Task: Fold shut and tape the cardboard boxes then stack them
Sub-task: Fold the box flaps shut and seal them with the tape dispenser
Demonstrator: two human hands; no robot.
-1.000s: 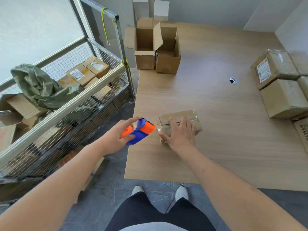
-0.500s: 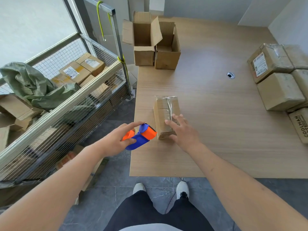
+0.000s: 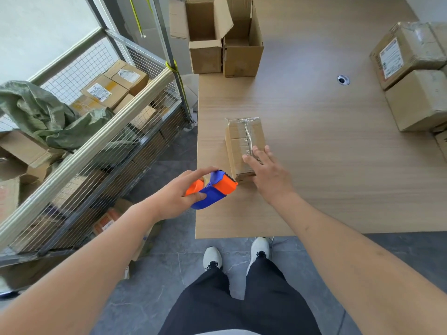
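Note:
A small closed cardboard box (image 3: 242, 139) lies on the wooden table (image 3: 314, 141) near its left edge, with clear tape along its top seam. My right hand (image 3: 268, 174) rests flat on the near end of this box, fingers straight. My left hand (image 3: 177, 194) grips a blue and orange tape dispenser (image 3: 212, 188), its toothed edge just short of the box's near corner. Two open boxes (image 3: 225, 37) stand at the far left of the table. Taped boxes (image 3: 416, 76) are piled at the right edge.
A wire cage cart (image 3: 96, 131) with parcels and a green sack (image 3: 41, 114) stands left of the table. A cable hole (image 3: 343, 79) sits in the tabletop. My feet (image 3: 235, 255) are at the table's front edge on grey floor.
My right hand turned the small box from crosswise to lengthwise a second ago, and now lies flat on its near end. The dispenser has come closer to the box's near corner.

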